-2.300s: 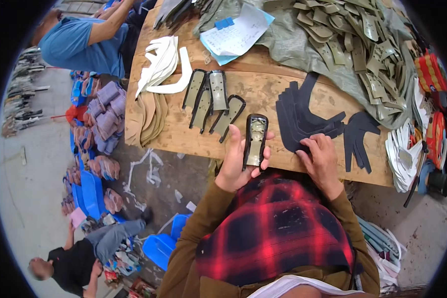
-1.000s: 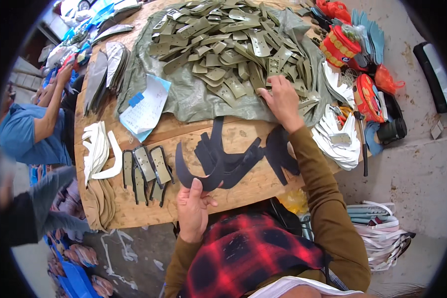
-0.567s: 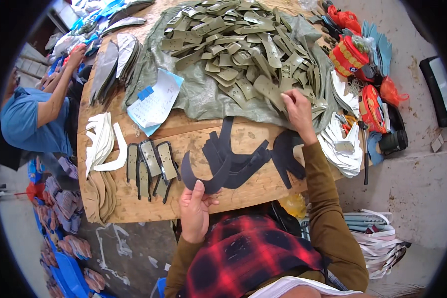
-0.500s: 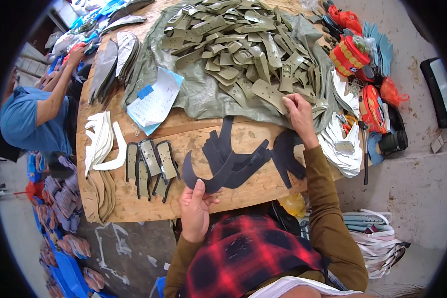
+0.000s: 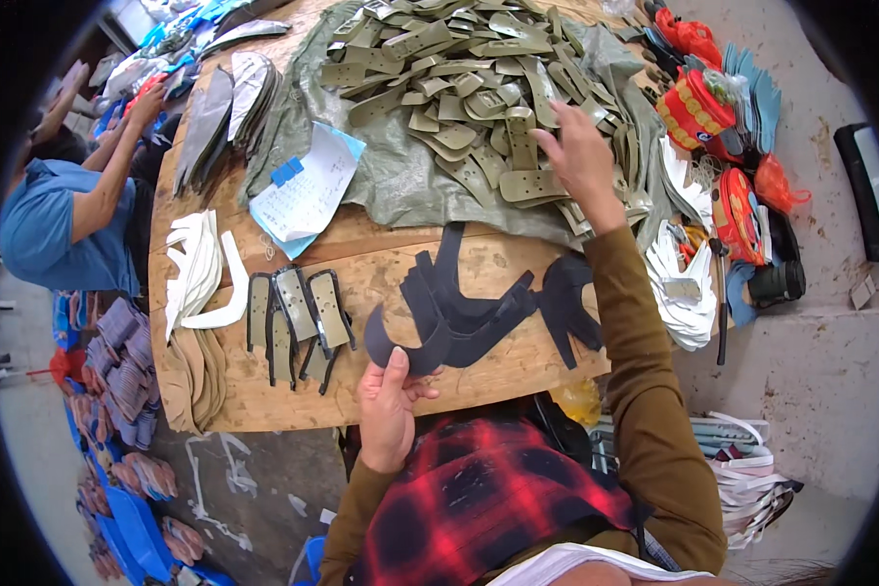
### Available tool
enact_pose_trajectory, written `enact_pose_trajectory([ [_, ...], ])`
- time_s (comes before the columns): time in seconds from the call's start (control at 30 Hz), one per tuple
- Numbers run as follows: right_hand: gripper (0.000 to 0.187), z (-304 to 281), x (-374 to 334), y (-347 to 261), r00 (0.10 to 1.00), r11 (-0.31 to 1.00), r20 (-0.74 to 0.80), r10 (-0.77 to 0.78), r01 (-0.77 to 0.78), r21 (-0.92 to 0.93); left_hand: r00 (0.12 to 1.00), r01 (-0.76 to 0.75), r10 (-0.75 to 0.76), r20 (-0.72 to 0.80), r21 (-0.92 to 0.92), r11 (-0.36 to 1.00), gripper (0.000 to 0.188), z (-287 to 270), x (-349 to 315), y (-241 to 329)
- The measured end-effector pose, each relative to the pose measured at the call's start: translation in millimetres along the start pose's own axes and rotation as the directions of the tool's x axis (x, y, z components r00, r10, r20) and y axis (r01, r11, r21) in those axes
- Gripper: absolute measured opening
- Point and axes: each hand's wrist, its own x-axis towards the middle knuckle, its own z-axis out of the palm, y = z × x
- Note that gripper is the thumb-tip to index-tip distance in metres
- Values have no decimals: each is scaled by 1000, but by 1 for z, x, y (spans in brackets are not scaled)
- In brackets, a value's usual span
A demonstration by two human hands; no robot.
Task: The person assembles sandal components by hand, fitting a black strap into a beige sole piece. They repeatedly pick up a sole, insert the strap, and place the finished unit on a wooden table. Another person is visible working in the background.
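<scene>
My left hand (image 5: 389,410) pinches a dark curved, crescent-shaped piece (image 5: 386,344) between thumb and fingers, just above the table's near edge. Over the right part of a heap of olive-green perforated plates (image 5: 449,59) reaches my right hand (image 5: 584,164). Its thumb and fingers are apart, and nothing shows between them. One olive plate with holes (image 5: 532,186) lies at the heap's near side, left of that wrist. Stacked flat dark pieces (image 5: 493,317) lie beyond the crescent piece, and another dark stack (image 5: 562,308) lies below my right forearm.
Black-edged plates (image 5: 303,313), white curved pieces (image 5: 227,283) and tan pieces (image 5: 200,386) lie on the left. A written sheet (image 5: 313,186) overlaps the green sheeting (image 5: 391,200). More white pieces (image 5: 679,293) and red containers (image 5: 693,107) stand right. A person in blue (image 5: 68,230) works at far left.
My right hand has let go of the olive plate at the heap's near edge and moved farther over the heap, its fingers now spread. The left hand still holds the crescent piece, nearly unmoved.
</scene>
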Motion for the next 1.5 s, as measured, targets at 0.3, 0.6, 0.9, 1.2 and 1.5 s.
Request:
enact_pose_trajectory([
  [0.3,26,-8,26,-16,1000,989,26,-6,2,148,1000,-4,5,13,-43,999,27,-6,-7,5],
  [0.6,34,-40,-87,-8,970,972,218,-104,52,230,997,40,-35,71,-69,997,28,-9,-10,6],
  [0.9,36,-1,-59,6,971,998,239,18,-31,49,985,75,-36,166,-235,969,29,-4,-13,3],
  [1.2,16,-16,-100,13,684,-68,568,457,-610,789,957,242,-95,274,-573,783,37,-12,-19,-1],
  [1.5,28,-84,-136,-123,724,-194,671,159,-643,741,961,239,-97,260,-597,766,40,-1,-19,-9],
])
